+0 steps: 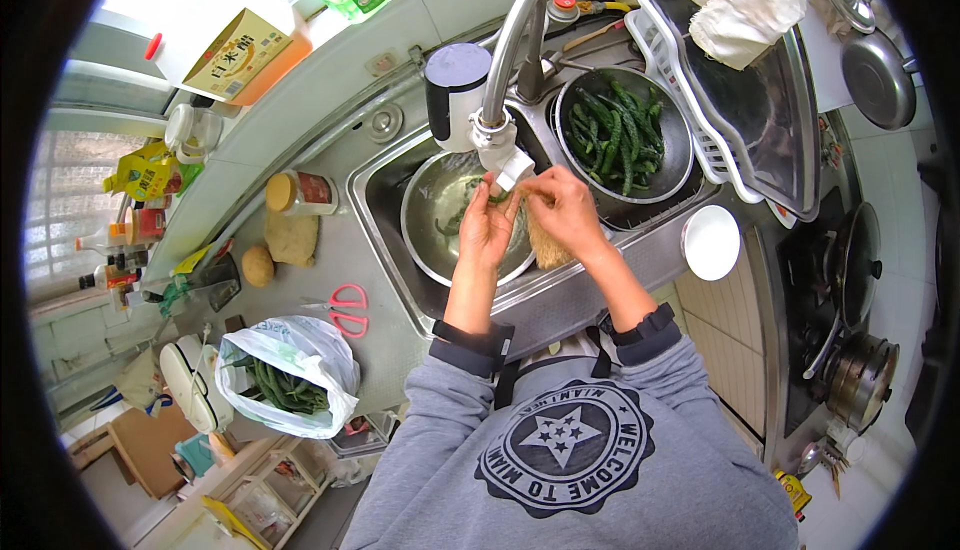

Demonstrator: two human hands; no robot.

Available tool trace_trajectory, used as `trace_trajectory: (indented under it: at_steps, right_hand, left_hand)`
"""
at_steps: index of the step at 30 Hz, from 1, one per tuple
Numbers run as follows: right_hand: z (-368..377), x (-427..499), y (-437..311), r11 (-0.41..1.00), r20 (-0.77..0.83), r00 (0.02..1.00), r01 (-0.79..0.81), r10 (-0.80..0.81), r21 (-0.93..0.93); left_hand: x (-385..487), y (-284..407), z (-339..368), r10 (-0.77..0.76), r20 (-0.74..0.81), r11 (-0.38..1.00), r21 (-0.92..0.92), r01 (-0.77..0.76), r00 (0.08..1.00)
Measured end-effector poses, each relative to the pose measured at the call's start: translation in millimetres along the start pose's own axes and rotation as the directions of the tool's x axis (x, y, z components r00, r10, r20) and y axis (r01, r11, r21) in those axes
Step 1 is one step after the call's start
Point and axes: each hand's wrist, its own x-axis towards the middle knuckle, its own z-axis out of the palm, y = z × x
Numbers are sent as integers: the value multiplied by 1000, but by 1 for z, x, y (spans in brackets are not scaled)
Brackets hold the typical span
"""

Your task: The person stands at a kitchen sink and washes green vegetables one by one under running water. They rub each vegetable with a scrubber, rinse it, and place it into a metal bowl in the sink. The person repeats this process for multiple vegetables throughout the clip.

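Note:
Below the white spout filter [512,167] of the tap, my left hand [484,227] is palm up with its fingers bent around a small piece of green pepper [496,195]. My right hand [561,201] is close beside it, thumb and fingertips pinched together. Whether anything is between those fingertips is hidden. Under both hands a metal basin [420,239] with water and a few green pieces sits in the left sink bowl [365,197]. A tan fibrous scrubber [547,241] lies by the sink divider, below my right hand.
Wrinkled green peppers [619,134] fill a metal bowl [679,152] at the right sink. A white bowl [711,242] is on the right edge. Red-handled scissors [349,311], a plastic bag [289,336] of green peppers, a jar [304,193] and a potato [258,266] are left.

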Motion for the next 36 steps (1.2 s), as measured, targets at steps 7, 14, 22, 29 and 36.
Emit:
trace_trajectory:
  at_steps: [7,14,22,29,36]
  right_hand:
    - [5,-4,-10,999,-100,995,31,-29,9]
    - [8,-12,-5,990,-51,997,-55,62,128]
    - [-1,-12,0,989,-97,991,-81,94,123]
    - [12,-8,-25,966,-56,972,217,-227,-138]
    - [8,1,-23,968,-47,972,222,-229,-113]
  left_hand:
    - [-5,-8,6,-38,-117,999,-36,34,992]
    - [-9,-5,10,-117,-84,986,-126,106,990]
    - [-15,3,14,-80,-25,996,30,81,996]
    - [-13,-8,15,-41,-70,999,17,42,997]
    - [-7,2,17,33,-101,993,120,-20,994]
